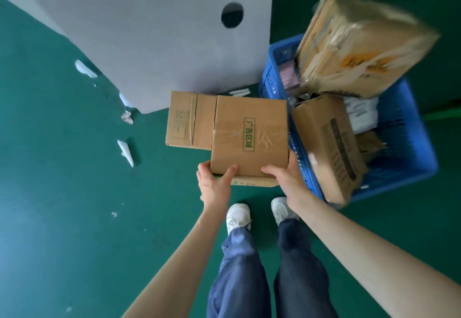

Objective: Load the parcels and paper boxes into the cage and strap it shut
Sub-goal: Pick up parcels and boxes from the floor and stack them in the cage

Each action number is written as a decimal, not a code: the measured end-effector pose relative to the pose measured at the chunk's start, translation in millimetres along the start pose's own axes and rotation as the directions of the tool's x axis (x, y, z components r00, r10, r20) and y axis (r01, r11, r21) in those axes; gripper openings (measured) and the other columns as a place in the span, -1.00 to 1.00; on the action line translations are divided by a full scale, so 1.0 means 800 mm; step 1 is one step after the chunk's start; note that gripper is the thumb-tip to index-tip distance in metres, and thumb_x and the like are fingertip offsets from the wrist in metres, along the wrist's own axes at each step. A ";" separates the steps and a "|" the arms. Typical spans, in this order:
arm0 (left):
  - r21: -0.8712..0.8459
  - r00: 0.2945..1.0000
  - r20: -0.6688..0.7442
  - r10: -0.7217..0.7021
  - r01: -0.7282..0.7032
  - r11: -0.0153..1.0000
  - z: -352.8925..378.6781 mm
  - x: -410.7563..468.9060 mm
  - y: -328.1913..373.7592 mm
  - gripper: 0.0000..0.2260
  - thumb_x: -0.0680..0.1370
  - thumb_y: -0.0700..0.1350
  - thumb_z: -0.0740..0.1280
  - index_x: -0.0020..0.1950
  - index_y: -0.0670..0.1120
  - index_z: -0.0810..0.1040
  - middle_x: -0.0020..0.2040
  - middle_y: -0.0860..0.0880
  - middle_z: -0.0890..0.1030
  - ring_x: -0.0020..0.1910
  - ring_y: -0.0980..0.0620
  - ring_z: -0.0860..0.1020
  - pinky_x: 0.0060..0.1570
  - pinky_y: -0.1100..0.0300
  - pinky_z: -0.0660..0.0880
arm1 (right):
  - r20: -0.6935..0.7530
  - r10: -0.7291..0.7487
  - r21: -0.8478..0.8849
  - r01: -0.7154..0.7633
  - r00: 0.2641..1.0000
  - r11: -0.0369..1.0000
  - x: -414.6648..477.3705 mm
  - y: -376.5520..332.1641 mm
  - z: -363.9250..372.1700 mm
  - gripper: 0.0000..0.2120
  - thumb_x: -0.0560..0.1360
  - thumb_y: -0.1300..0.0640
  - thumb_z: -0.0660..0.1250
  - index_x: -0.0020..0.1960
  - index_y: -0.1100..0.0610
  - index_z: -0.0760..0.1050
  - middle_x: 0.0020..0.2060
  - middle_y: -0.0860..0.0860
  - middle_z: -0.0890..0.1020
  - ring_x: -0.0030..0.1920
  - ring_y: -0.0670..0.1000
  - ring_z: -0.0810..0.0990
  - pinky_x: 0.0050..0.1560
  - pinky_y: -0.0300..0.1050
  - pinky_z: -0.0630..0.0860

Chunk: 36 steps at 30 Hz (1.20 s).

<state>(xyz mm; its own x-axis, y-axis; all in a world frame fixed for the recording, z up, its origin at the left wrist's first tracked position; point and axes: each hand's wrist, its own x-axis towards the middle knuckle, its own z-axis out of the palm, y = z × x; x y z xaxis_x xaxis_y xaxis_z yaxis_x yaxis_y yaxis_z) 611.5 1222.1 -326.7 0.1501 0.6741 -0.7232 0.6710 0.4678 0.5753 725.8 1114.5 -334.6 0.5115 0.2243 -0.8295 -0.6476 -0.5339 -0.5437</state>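
Note:
A brown cardboard box with a green printed label (250,135) is held above the green floor. My left hand (216,180) grips its near left corner, thumb on top. My right hand (283,175) grips its near right corner. A flatter box (252,181) shows just under its near edge. A second brown box (190,120) lies behind it to the left. A blue plastic crate (399,143) at the right holds a long box (329,148) leaning over its rim. A large taped box (361,45), blurred, sits tilted on top of the crate.
A big grey board with a round hole (154,35) leans at the back left. White scraps (126,153) and crumpled paper (127,117) litter the floor at left. My white shoes (238,218) stand just below the held box.

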 end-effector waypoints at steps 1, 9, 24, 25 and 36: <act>0.017 1.000 -0.001 0.008 -0.008 1.000 -0.014 -0.022 0.014 -0.50 0.31 0.18 0.44 0.11 0.01 0.37 0.05 0.08 0.42 -0.01 0.10 0.46 0.29 -0.19 0.36 | -0.005 0.000 0.001 0.000 1.000 1.000 -0.026 -0.013 -0.003 -0.31 0.41 0.27 0.48 0.42 -0.07 0.28 0.18 -0.07 0.57 0.18 -0.02 0.54 0.18 -0.08 0.42; 0.184 0.980 0.096 0.172 -0.187 0.965 -0.108 -0.153 0.126 -0.42 0.27 0.27 0.41 0.13 0.02 0.30 0.11 0.03 0.38 0.19 -0.12 0.43 0.31 -0.26 0.31 | -0.113 -0.047 0.212 0.071 0.992 0.975 -0.208 -0.081 -0.016 -0.38 0.39 0.16 0.52 0.35 -0.10 0.33 0.17 -0.03 0.57 0.09 -0.05 0.58 -0.03 -0.11 0.53; 0.195 0.745 0.564 0.358 -0.541 0.818 -0.055 -0.351 0.151 -0.58 0.49 -0.05 0.46 0.19 -0.10 0.31 0.15 -0.10 0.52 0.05 -0.06 0.52 -0.02 0.09 0.41 | -0.467 0.097 0.560 0.208 0.879 0.802 -0.405 0.012 -0.129 -0.18 0.31 -0.01 0.55 0.46 -0.12 0.23 0.27 0.05 0.45 0.22 0.11 0.49 0.32 0.16 0.42; 0.192 0.711 0.603 0.361 -0.569 0.800 -0.048 -0.370 0.142 -0.59 0.49 -0.05 0.46 0.19 -0.09 0.31 0.15 -0.10 0.52 0.04 -0.05 0.52 -0.02 0.09 0.41 | -0.493 0.114 0.585 0.232 0.863 0.777 -0.422 0.030 -0.137 -0.18 0.32 -0.01 0.54 0.47 -0.12 0.21 0.27 0.04 0.45 0.22 0.11 0.49 0.31 0.16 0.42; 0.115 0.305 0.914 0.268 -0.827 0.550 -0.063 -0.574 -0.045 -0.60 0.51 -0.04 0.46 0.23 0.01 0.33 0.14 0.00 0.54 0.09 -0.03 0.53 0.13 0.05 0.49 | -0.657 0.336 0.747 0.522 0.675 0.412 -0.625 0.281 -0.142 -0.20 0.42 0.07 0.51 0.53 -0.05 0.15 0.33 0.06 0.41 0.21 0.09 0.48 -0.15 -0.08 0.45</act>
<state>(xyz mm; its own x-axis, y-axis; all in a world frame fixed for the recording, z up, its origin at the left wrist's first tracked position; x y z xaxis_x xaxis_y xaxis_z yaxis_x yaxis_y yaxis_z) 481.5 924.6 4.2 0.8890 -0.1913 -0.4159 0.3284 -0.3665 0.8705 388.9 789.7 -27.5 0.4983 -0.5637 -0.6587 -0.4215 0.5064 -0.7522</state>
